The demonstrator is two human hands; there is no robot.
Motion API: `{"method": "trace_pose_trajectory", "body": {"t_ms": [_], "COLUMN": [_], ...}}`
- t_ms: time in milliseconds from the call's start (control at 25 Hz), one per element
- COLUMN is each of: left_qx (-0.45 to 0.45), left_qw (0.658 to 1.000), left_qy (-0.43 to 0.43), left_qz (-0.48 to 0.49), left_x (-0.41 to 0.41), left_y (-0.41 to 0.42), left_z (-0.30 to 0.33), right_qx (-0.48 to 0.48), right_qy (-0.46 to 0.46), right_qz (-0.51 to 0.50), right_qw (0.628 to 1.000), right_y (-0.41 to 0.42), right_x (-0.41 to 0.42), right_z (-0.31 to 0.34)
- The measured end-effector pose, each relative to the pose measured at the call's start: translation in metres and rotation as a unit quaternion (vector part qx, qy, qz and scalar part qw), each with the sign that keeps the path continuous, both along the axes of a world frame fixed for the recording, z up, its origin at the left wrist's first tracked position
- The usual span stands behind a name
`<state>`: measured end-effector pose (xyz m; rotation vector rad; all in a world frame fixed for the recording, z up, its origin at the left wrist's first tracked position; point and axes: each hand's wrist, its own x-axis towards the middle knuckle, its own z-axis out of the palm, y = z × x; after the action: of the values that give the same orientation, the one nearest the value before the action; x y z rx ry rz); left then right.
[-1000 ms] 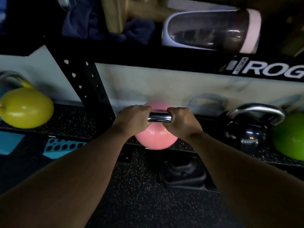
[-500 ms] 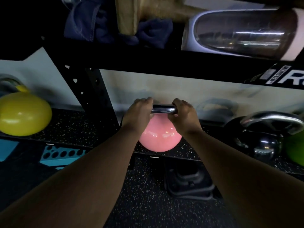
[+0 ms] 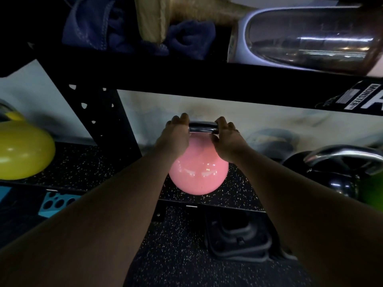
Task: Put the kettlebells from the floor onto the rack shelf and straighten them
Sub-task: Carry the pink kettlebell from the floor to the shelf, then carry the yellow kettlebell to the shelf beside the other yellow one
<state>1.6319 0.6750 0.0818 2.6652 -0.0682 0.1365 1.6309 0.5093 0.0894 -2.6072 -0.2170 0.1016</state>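
A pink kettlebell (image 3: 199, 175) with a chrome handle (image 3: 202, 127) rests on the speckled black rack shelf (image 3: 238, 195), near its front edge. My left hand (image 3: 176, 139) covers the handle's left corner, fingers draped over the top. At the handle's right end is my right hand (image 3: 224, 139), with its fingers raised and spread over the bar and its thumb under it. Both grips look loose. On the same shelf stand a yellow kettlebell (image 3: 22, 154) at far left, a black kettlebell (image 3: 323, 175) at right, and a green kettlebell (image 3: 373, 189) at the right edge.
A black perforated upright (image 3: 103, 121) stands just left of the pink kettlebell. The upper shelf beam (image 3: 207, 79) hangs low overhead, carrying a blue cloth and a large clear bottle (image 3: 310, 38). A black floor bracket (image 3: 238, 235) lies below the shelf, and a blue perforated block (image 3: 58, 204) at lower left.
The pink kettlebell has gone further back onto the shelf and now sits there. My fingers have loosened and spread on the handle. The view has moved closer and lower.
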Motion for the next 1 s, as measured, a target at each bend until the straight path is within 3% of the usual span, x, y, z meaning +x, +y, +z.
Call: {"method": "trace_pose_trajectory", "body": {"t_ms": [80, 160, 280, 400, 560, 720, 1000], "left_qx": [-0.069, -0.125, -0.098, -0.020, -0.028, -0.042, -0.101], "left_qw": [0.997, 0.990, 0.992, 0.992, 0.976, 0.931, 0.830], "left_qy": [0.038, 0.061, 0.047, 0.092, 0.127, 0.183, 0.236], "left_qz": [-0.016, 0.003, 0.069, 0.081, 0.174, 0.314, 0.496], "left_x": [-0.010, -0.028, -0.074, -0.132, -0.241, -0.383, -0.707], "left_y": [0.005, 0.020, 0.058, 0.101, 0.187, 0.273, 0.366], "left_z": [0.002, 0.002, -0.004, 0.007, 0.028, 0.014, -0.063], "right_qx": [0.016, 0.016, 0.005, 0.042, 0.027, 0.010, -0.014], "right_qy": [0.011, -0.050, -0.168, -0.139, -0.074, -0.022, 0.028], "right_qz": [0.012, 0.033, 0.132, 0.206, 0.301, 0.416, 0.606], "right_qw": [1.000, 0.998, 0.977, 0.968, 0.950, 0.909, 0.795], "right_y": [-0.002, 0.000, 0.023, 0.060, 0.144, 0.246, 0.429], "right_x": [-0.006, -0.019, -0.047, -0.072, -0.128, -0.213, -0.467], "right_z": [0.010, 0.020, 0.034, 0.040, 0.049, 0.024, -0.043]}}
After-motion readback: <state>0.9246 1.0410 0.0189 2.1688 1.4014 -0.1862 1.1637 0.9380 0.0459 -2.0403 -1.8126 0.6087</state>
